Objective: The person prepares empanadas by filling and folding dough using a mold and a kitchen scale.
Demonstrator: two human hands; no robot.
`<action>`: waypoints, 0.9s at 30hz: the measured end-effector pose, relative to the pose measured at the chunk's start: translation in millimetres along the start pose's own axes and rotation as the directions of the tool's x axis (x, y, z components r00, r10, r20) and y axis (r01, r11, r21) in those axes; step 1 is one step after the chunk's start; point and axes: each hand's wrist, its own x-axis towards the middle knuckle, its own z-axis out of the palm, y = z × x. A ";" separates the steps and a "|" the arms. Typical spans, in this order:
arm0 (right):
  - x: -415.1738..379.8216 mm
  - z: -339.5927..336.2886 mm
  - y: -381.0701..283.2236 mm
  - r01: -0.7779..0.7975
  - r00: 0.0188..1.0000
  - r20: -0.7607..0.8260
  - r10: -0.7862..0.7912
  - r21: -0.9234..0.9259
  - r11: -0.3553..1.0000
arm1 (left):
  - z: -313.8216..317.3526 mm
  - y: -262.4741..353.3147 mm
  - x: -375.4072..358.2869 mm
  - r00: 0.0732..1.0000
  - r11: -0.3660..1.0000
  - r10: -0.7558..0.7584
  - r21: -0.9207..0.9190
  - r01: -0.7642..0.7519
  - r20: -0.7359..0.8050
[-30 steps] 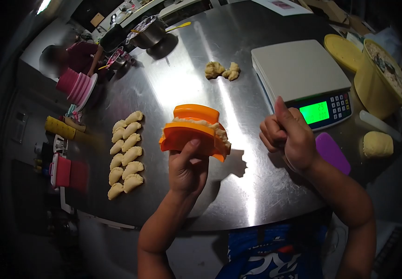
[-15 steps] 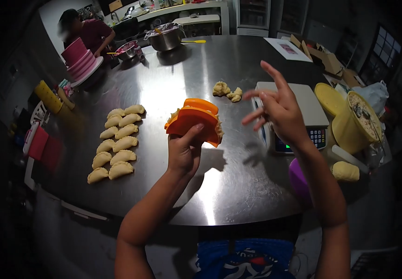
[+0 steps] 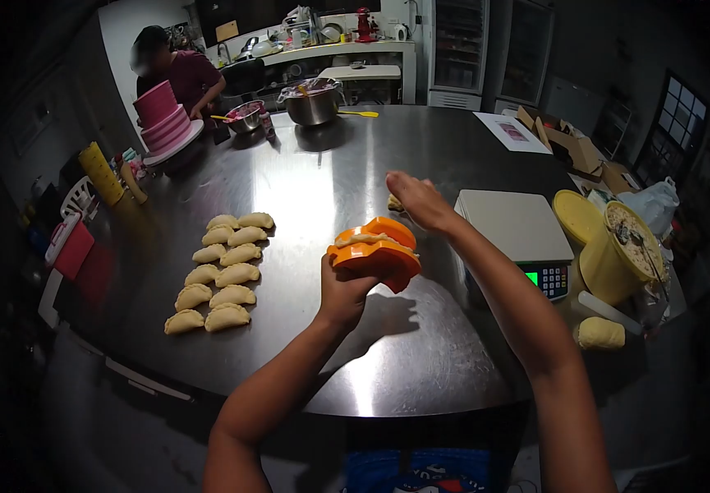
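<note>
My left hand point(image 3: 345, 294) is wrapped round an orange folding mold point(image 3: 381, 261) held above the steel table, with pale dough showing between its halves. Up and to the right, my right hand point(image 3: 420, 201) is over the dough scraps point(image 3: 394, 204), which it mostly covers. Its fingers are bunched, and what they hold, if anything, is hidden. Left of the mold, crimped half-moon dumplings point(image 3: 237, 274) lie in two columns on the table.
A scale point(image 3: 511, 226) stands at the right, beside a yellow tub of filling point(image 3: 622, 255) and a dough block point(image 3: 599, 334). At the back left a person point(image 3: 195, 78) stands near a pink tiered cake point(image 3: 164, 123). A metal pot point(image 3: 312, 107) is at the back.
My right hand has moved left from near the scale to the dough scraps, its spread fingers now drawn together. The mold in my left hand appears lower and further right, and the view has shifted.
</note>
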 end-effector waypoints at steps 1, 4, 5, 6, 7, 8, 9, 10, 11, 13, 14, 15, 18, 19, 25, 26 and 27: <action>-4.0 4.5 -0.2 0.096 0.995 0.012 -0.096 -0.055 0.994 | 1.5 1.5 0.0 1.000 0.999 -0.002 0.053 0.002 -0.011; -35.4 -27.1 -23.5 0.050 0.994 0.090 -0.069 0.199 0.979 | -0.6 -6.7 0.0 0.994 0.994 -0.025 0.103 0.037 -0.110; -46.8 -38.8 -34.4 0.004 0.984 0.150 -0.098 0.529 0.849 | -1.7 -11.6 -0.6 0.975 0.987 -0.035 0.144 0.067 -0.218; -61.4 -45.2 -43.3 -0.001 0.981 0.164 -0.100 0.524 0.852 | -3.0 -12.0 -1.0 0.973 0.988 -0.035 0.135 0.068 -0.230; -78.5 -50.0 -50.5 0.033 0.960 0.206 -0.190 0.592 0.805 | -3.8 -9.8 -1.2 0.985 0.983 -0.054 0.163 0.082 -0.165; -90.1 -54.0 -54.3 0.061 0.930 0.235 -0.281 0.656 0.752 | -2.1 -7.8 -0.8 0.993 0.977 -0.072 0.193 0.089 -0.096; -96.8 -57.6 -55.3 0.060 0.930 0.239 -0.280 0.653 0.755 | 4.0 -4.0 -2.5 0.993 0.978 -0.072 0.188 0.089 -0.096; -102.8 -61.0 -55.3 0.080 0.941 0.226 -0.251 0.573 0.816 | 11.9 1.5 -6.1 0.996 0.982 -0.082 0.166 0.088 -0.043; -107.2 -63.2 -54.2 0.098 0.953 0.206 -0.224 0.488 0.867 | 16.9 3.3 -8.6 0.996 0.985 -0.090 0.147 0.087 0.014; -114.1 -60.1 -48.8 0.152 0.959 0.131 -0.251 0.509 0.847 | 15.0 -0.9 -10.7 0.993 0.982 -0.117 0.155 0.111 0.030; -117.1 -57.1 -46.4 0.188 0.960 0.093 -0.263 0.483 0.855 | 13.4 0.7 -10.6 0.987 0.973 -0.117 0.212 0.092 0.106; -118.6 -54.4 -46.1 0.223 0.959 0.055 -0.278 0.457 0.861 | 12.3 3.0 -10.2 0.976 0.960 -0.120 0.270 0.069 0.180; -121.3 -52.8 -49.1 0.216 0.965 0.028 -0.262 0.487 0.846 | 8.6 -4.1 -13.4 0.984 0.937 -0.122 0.341 0.072 0.129; -121.4 -53.4 -46.8 0.221 0.963 0.031 -0.267 0.472 0.854 | 9.0 -3.0 -13.3 0.983 0.936 -0.127 0.343 0.075 0.130; -122.8 -68.4 -55.0 0.184 0.951 0.073 -0.301 0.650 0.737 | 11.8 1.8 -11.4 0.960 0.948 -0.140 0.313 0.058 0.244; -123.3 -68.7 -52.1 0.184 0.951 0.072 -0.301 0.650 0.737 | 9.3 -1.9 -11.5 0.958 0.963 -0.208 0.211 0.166 0.197; -125.2 -69.0 -47.3 0.034 0.970 0.149 -0.194 0.701 0.712 | 8.6 -4.7 -12.4 0.946 0.958 -0.283 0.100 0.270 0.158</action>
